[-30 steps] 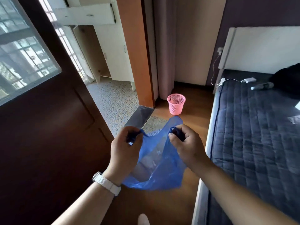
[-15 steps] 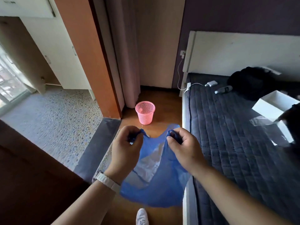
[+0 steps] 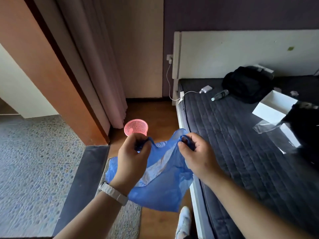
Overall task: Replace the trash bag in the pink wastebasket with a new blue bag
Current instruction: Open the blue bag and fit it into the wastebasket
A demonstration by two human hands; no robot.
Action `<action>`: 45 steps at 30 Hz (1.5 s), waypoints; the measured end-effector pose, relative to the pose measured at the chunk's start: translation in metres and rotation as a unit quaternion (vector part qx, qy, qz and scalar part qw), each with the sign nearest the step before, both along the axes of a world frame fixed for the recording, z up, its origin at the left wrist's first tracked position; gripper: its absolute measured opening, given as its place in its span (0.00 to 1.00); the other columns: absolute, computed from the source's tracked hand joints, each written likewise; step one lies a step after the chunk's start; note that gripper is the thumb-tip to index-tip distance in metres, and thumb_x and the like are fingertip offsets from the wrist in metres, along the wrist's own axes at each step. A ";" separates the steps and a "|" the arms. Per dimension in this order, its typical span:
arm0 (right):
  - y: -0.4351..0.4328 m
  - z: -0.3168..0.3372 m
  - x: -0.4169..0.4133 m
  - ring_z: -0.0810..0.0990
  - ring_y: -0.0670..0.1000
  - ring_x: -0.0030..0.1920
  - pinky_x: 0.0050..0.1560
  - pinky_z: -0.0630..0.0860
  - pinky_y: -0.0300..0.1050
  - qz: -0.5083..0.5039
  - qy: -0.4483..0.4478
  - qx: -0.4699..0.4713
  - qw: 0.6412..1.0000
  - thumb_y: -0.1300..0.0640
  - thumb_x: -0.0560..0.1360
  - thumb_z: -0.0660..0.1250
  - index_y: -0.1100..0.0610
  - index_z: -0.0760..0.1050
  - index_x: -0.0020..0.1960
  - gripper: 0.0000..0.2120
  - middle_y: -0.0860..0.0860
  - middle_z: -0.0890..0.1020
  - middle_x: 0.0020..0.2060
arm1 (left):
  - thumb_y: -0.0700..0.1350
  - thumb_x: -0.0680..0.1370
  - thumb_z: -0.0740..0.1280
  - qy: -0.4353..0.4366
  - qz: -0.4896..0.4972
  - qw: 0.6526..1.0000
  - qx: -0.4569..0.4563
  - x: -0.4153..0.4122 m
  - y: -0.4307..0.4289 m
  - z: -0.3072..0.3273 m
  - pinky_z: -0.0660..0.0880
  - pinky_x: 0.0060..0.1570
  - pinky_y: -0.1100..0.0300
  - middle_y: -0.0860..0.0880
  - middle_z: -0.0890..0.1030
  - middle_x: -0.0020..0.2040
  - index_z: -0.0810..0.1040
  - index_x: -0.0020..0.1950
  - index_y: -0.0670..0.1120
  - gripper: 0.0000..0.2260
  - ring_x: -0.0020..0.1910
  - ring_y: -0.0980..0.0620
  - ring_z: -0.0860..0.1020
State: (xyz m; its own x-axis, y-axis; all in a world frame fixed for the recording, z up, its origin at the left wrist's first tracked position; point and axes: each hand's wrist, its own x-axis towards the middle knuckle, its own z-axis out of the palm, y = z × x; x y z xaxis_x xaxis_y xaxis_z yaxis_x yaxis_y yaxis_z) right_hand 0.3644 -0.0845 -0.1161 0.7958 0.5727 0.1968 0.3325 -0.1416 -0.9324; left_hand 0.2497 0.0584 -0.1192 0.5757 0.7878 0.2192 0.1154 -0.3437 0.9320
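A blue plastic bag [image 3: 160,185] hangs between my hands at mid-frame, its mouth partly spread. My left hand [image 3: 133,159] pinches one handle and my right hand [image 3: 195,152] pinches the other. The pink mesh wastebasket [image 3: 136,127] stands upright on the wooden floor just beyond my left hand, beside the curtain; its lower part is hidden by my hand and the bag. I see no bag inside it.
A bed with a dark quilted mattress [image 3: 241,144] runs along the right, carrying a black bag [image 3: 246,85], a bottle [image 3: 221,94], a charger [image 3: 206,88] and white boxes [image 3: 274,106]. An orange door frame [image 3: 57,80] and curtain [image 3: 100,66] stand left. My white shoe [image 3: 183,221] is on the floor.
The view has turned right and moved closer to the wastebasket, which now sits just behind my left hand. Both hands keep their hold on the blue bag's handles.
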 end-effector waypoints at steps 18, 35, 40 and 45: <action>0.162 -0.008 0.297 0.66 0.41 0.30 0.32 0.64 0.38 0.053 0.036 0.011 0.998 0.53 0.73 0.66 0.56 0.73 0.38 0.08 0.43 0.70 0.28 | 0.36 0.72 0.70 0.057 0.095 0.993 0.044 0.273 0.161 -0.008 0.71 0.39 0.68 0.54 0.80 0.37 0.77 0.39 0.53 0.10 0.37 0.60 0.77; 0.391 -0.020 0.446 0.67 0.45 0.34 0.36 0.65 0.44 0.098 0.013 -0.076 0.992 0.50 0.72 0.64 0.62 0.72 0.40 0.14 0.48 0.70 0.30 | 0.34 0.73 0.69 -0.033 0.116 0.991 -0.059 0.422 0.381 -0.038 0.71 0.37 0.61 0.59 0.77 0.32 0.75 0.37 0.53 0.13 0.32 0.58 0.73; 0.475 -0.011 0.474 0.64 0.45 0.32 0.34 0.63 0.43 0.130 -0.012 -0.100 0.986 0.57 0.76 0.66 0.66 0.69 0.40 0.13 0.48 0.66 0.29 | 0.34 0.73 0.69 -0.053 0.133 0.987 -0.070 0.443 0.455 -0.035 0.72 0.37 0.59 0.55 0.76 0.32 0.74 0.38 0.52 0.13 0.32 0.58 0.72; 0.542 -0.014 0.475 0.64 0.41 0.29 0.32 0.63 0.35 0.181 -0.041 -0.120 0.975 0.60 0.76 0.66 0.59 0.69 0.36 0.12 0.43 0.67 0.25 | 0.38 0.71 0.68 -0.065 0.185 0.977 -0.080 0.429 0.505 -0.043 0.74 0.41 0.58 0.50 0.80 0.36 0.76 0.40 0.51 0.08 0.36 0.54 0.76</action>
State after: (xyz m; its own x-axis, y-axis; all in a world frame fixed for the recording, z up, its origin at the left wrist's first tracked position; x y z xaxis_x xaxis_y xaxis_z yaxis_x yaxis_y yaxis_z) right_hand 0.8390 0.4575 -0.1297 0.5200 0.8506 0.0780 0.4740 -0.2114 -0.8548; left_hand 0.6791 0.5638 -0.1619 0.2206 0.9669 0.1283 0.0816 -0.1494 0.9854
